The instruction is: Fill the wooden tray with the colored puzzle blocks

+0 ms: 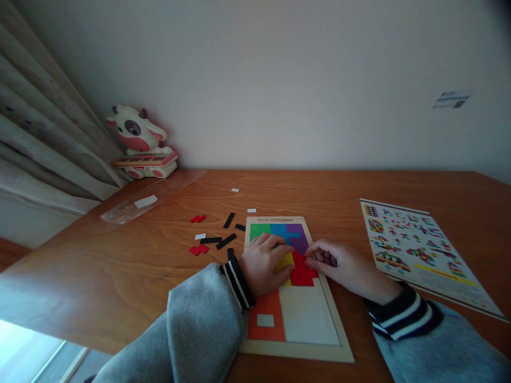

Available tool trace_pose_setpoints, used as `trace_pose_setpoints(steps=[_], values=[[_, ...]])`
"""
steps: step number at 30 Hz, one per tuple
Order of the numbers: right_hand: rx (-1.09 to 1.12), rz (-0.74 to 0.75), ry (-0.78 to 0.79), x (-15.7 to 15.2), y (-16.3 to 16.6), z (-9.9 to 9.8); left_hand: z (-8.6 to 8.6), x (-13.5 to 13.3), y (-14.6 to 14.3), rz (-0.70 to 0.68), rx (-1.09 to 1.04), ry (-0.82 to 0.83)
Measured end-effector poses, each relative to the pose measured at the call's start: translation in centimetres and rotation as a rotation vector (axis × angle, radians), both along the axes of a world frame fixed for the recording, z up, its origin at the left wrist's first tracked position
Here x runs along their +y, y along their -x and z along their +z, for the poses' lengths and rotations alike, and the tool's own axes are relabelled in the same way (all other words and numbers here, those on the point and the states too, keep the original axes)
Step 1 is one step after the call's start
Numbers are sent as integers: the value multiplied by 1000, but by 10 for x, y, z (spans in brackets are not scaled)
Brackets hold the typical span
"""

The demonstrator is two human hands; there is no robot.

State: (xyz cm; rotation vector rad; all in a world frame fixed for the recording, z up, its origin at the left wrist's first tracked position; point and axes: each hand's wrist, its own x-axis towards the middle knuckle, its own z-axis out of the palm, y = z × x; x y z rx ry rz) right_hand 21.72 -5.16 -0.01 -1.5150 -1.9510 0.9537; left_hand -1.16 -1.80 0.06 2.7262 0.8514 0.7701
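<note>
A wooden puzzle tray [297,351] lies on the table, partly filled with flat coloured pieces. My left hand [265,263] rests over its middle, fingers and thumb apart, touching the yellow piece [285,261] and covering part of it. From the right, my right hand [329,260] reaches over the tray's edge. Its thumb and index fingertips are close together at the red puzzle piece [302,271], the other fingers curled. Green [259,230], blue [279,230] and purple [297,242] pieces fill the far end. Orange pieces [263,303] lie at the near left, with a small white piece [265,320] on top.
Several black strips [226,241], red pieces [198,249] and white pieces [200,236] lie left of the tray. A printed pattern sheet [423,250] is at the right. Clear plastic wrapping [128,213] and a toy cow with keyboard [146,143] stand at the back left.
</note>
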Motion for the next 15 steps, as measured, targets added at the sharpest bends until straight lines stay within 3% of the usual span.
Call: trace_pose_setpoints(steps=[6, 12, 15], values=[[56, -21, -39, 0, -2, -2, 8, 11, 11, 33, -59, -123], [1, -124, -126, 2, -4, -1, 15, 44, 55, 37, 2, -327], [-17, -169, -170, 4, -5, -3, 19, 56, 79, 63, 82, -351]])
